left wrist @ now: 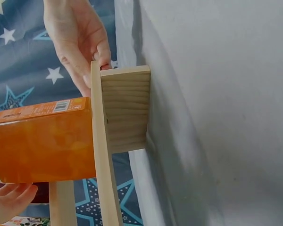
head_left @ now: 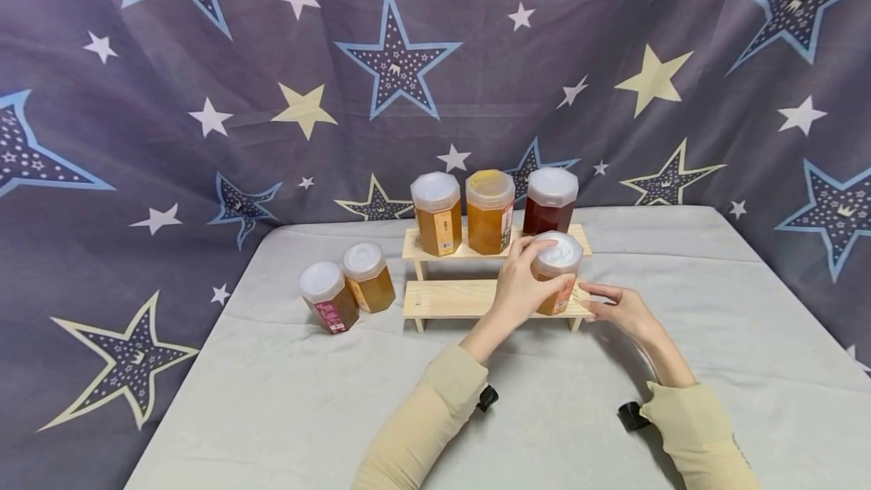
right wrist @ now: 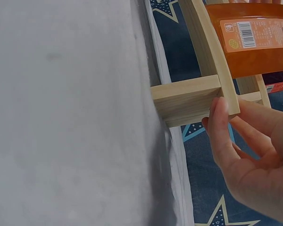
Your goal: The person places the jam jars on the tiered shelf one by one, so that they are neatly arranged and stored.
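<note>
My left hand [head_left: 522, 282] grips an orange-labelled honey jar [head_left: 553, 295] with a whitish lid, thumb and fingers around its upper part. The jar's base meets the right end of the lower tier of a two-step wooden shelf [head_left: 463, 298]. That same jar [left wrist: 42, 146] appears sideways in the left wrist view, its bottom touching the board. My right hand [head_left: 622, 312] pinches the right end of the lower board; the right wrist view shows thumb and fingers of this hand [right wrist: 254, 155] on either side of the board [right wrist: 221, 70].
On the upper tier stand two amber jars [head_left: 437, 221] [head_left: 488, 218] and a dark red jar [head_left: 550, 199]. Left of the shelf, a pink-labelled jar [head_left: 333, 305] and an amber jar [head_left: 370, 282] stand close together on the grey cloth [head_left: 272, 414]. A star-patterned curtain [head_left: 435, 142] hangs behind.
</note>
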